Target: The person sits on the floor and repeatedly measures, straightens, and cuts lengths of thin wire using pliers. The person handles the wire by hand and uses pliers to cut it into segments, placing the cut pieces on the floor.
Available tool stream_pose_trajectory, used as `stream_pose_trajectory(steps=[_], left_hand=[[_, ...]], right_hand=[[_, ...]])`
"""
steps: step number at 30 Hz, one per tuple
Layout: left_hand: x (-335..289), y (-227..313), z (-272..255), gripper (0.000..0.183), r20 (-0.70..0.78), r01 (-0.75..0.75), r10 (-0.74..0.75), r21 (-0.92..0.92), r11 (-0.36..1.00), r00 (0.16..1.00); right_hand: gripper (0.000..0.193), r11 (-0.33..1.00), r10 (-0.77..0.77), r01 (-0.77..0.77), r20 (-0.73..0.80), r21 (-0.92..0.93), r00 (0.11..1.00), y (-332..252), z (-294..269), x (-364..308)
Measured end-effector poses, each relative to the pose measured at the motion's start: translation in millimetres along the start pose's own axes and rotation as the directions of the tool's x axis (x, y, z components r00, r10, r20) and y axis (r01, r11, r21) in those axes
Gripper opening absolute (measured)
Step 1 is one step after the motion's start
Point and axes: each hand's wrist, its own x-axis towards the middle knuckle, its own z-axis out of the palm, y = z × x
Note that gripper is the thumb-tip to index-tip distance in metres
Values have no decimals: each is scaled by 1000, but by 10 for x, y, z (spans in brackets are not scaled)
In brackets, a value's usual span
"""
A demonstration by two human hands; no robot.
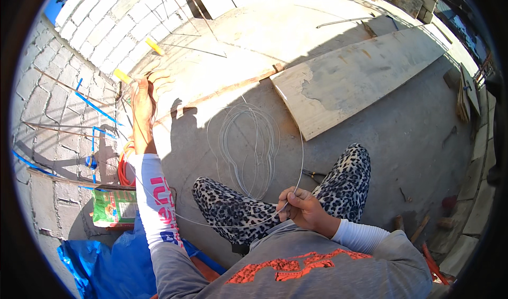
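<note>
A thin metal wire is pinched between the thumb and fingers of my right hand, above my lap. From there it bows across my leg toward the left, and another stretch rises past the board's corner. A loose wire coil lies on the concrete in front of my knees. My left hand reaches far out to the left, fingers stretched and washed out by sunlight. Close to its thumb is a yellow handle; a second yellow handle lies farther off. Whether the hand touches the nearer one is unclear.
A long plywood board lies at the right. Dark-handled pliers rest by my knee. Along the left block wall are blue pipes, orange hose, a green bag and blue tarp.
</note>
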Motion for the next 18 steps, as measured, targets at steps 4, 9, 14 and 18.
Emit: stream_pose_trajectory(steps=[4,9,14,18], left_hand=[[-105,-539,-184,70,-93,15,5,220,975,996],[-251,-1434,-113,50,-439,364,-198,334,869,876],[-574,-2114,431,57,-460,155,92,472,868,883],[-765,-2199,806,50,-418,102,29,289,952,908]], right_hand=[[26,990,-75,83,-71,118,995,-345,136,-463],[25,963,-261,269,-252,-2,932,-765,272,-1077],[30,915,-391,404,-248,2,886,-823,497,-1358],[36,719,-695,690,-90,-85,713,-1301,651,-1509]])
